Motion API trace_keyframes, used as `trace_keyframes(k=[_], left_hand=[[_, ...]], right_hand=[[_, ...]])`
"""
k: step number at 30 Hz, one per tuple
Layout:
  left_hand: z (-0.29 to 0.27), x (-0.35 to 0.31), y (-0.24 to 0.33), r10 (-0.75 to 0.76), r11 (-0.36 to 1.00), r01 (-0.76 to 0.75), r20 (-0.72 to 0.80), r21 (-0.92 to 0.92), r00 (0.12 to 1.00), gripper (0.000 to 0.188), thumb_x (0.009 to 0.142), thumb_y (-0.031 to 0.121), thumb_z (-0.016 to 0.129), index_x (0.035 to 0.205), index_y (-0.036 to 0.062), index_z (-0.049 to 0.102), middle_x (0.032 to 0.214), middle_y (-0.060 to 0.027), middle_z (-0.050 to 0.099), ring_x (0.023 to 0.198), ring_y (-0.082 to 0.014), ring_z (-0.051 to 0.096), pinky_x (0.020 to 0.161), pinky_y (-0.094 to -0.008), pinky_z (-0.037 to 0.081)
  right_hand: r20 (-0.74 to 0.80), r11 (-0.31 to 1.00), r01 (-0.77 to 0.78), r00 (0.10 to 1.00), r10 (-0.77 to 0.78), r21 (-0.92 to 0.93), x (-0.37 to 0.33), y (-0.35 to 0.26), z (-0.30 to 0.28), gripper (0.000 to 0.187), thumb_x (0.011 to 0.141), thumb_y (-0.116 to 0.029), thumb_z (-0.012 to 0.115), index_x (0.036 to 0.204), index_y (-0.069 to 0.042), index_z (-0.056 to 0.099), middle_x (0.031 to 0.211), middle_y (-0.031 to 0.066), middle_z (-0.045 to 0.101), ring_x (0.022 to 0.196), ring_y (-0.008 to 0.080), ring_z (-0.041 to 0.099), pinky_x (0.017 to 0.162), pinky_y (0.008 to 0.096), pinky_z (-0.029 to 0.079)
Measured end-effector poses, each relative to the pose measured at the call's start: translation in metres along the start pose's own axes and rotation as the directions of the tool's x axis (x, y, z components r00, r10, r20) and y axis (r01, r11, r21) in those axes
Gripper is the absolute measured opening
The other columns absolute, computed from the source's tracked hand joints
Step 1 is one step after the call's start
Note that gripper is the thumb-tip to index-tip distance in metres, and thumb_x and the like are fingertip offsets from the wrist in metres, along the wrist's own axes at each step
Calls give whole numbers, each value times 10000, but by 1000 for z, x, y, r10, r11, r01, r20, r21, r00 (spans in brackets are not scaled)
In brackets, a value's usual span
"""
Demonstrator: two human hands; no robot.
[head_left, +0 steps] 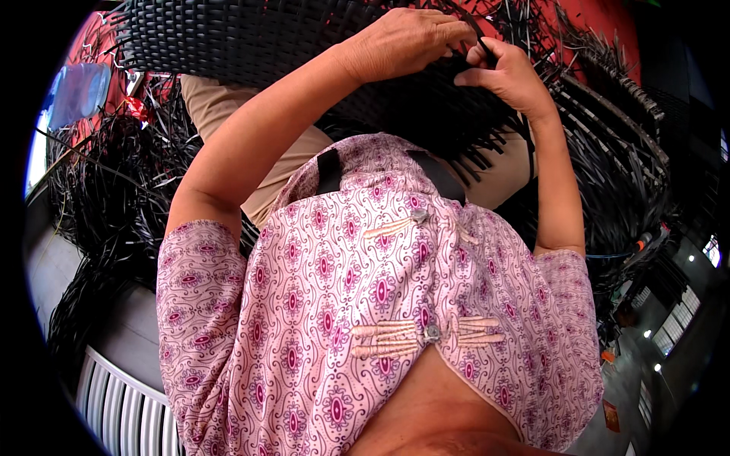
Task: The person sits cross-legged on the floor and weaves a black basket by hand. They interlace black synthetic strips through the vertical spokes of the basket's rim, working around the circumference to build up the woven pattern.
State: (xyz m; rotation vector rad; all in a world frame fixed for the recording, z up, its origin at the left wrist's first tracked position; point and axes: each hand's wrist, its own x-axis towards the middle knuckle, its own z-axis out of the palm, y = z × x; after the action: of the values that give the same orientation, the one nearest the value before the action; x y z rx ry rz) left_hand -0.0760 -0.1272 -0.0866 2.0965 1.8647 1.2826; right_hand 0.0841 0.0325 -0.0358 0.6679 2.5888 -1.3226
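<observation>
Basketwork (pixel 228 38) in flat black strips curves across the person's lap, left of the grip and beneath it. The right hand (pixel 511 82) pinches a bent black strip (pixel 480 33) narrowly between thumb and fingers. Just beside it, the left hand (pixel 407 44) curls inward — its fingertips are partly hidden, so I cannot tell whether it holds anything. Loose strip ends (pixel 477 158) fringe out between the grip and the body, over tan trousers (pixel 293 171). The step in hand looks like working one strip at the weave's edge — the next move seems to call for a firm pinch, even tension and the strip kept untwisted.
</observation>
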Motion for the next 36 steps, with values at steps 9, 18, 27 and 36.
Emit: trace_keyframes(k=[9, 18, 27, 36], left_hand=[[-9, 12, -1, -87, 971, 117, 148, -210, 985, 408, 809, 3, 673, 1202, 96, 620, 1022, -77, 698, 996, -265, 694, 879, -381, 562], [-2, 7, -1, -115, 981, 140, 183, -132, 976, 464, 819, 10, 661, 1266, 98, 577, 1057, -104, 694, 1033, -301, 682, 890, -409, 557], [5, 1, -2, 80, 995, -79, -8, 67, 997, 350, 893, 111, 661, 1234, 72, 589, 1003, -111, 657, 983, -307, 672, 850, -410, 550], [12, -1, -6, 176, 982, -169, -79, 86, 981, 198, 911, 122, 621, 1097, 57, 610, 933, -96, 621, 904, -292, 651, 814, -389, 526]], right_hand=[[-84, 984, -31, 996, 17, -176, -2, -10, -2, 283, 722, -201, 845, 823, -22, 650, 747, 70, 684, 667, 157, 629, 662, 314, 499], [-234, 851, 290, 877, -420, -439, -15, 2, 12, 228, 781, -180, 814, 886, -54, 655, 784, 67, 637, 704, 243, 664, 620, 351, 521], [-267, 627, 314, 705, -657, -713, -16, 12, 24, 160, 878, -191, 746, 962, -98, 647, 850, 52, 609, 718, 260, 671, 619, 356, 552], [-362, 627, 252, 636, -682, -737, -12, 17, 36, 140, 899, -211, 733, 911, -104, 644, 819, 49, 606, 674, 257, 654, 577, 352, 524]])
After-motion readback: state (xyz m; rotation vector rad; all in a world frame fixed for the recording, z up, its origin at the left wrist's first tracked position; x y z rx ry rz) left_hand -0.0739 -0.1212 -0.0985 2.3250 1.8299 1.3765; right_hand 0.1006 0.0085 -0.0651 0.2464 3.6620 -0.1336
